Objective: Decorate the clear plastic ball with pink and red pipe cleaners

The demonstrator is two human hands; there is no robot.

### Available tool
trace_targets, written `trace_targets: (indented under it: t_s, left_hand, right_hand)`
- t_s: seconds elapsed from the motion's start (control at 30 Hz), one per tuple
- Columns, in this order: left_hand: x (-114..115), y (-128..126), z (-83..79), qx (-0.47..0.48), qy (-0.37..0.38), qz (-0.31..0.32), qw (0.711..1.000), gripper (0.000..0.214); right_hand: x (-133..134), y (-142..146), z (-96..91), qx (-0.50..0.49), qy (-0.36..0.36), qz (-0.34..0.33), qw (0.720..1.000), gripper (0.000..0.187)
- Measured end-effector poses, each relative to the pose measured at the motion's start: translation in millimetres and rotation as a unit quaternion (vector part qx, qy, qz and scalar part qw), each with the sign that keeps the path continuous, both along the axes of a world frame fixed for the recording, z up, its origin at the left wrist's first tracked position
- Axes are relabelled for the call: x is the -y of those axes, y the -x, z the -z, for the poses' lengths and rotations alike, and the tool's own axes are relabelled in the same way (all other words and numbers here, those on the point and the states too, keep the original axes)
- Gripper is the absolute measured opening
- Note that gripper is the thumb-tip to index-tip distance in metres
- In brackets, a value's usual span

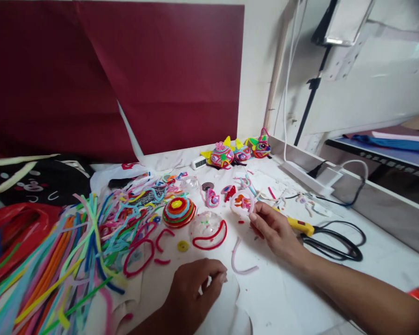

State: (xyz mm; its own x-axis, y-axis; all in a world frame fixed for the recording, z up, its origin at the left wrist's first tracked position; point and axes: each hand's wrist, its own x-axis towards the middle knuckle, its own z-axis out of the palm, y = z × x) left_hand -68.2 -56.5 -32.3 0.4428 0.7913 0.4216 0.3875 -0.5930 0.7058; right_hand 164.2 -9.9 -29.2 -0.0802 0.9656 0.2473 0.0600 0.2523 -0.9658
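Note:
My right hand (272,228) pinches the edge of a pale pink pipe-cleaner ring (233,204) between thumb and fingers. Small red and orange pieces show within the ring's outline. Nearer to me, my left hand (197,288) hovers low over the table with fingertips and thumb closed together; nothing shows between them. Between the hands, a loose pale lilac pipe cleaner (234,260) lies curved. A clear plastic dome (204,223) sits left of the ring, with a red pipe-cleaner loop (209,245) at its front. Beside it is a dome wound in coloured stripes (179,212).
Black-handled scissors (338,249) and a yellow-handled tool (300,226) lie by my right wrist. Bundles of pipe cleaners (52,260) spread across the left. Finished colourful fish-like figures (222,156) stand at the back. A power strip (309,179) runs along the right ledge.

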Motion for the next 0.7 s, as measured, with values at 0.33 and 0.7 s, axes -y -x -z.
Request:
trace_targets:
  t_s: [0.33,0.7]
  left_hand:
    - [22,0,22.7,-0.044,-0.113,-0.008,0.993,0.017]
    - [26,-1,26.5,-0.04,-0.05,0.02,0.998,0.023]
  right_hand:
    - [1,-1,1.8,0.03,0.018,-0.002,0.999,0.032]
    - [3,-7,7.2,0.081,0.027,-0.001,0.996,0.026]
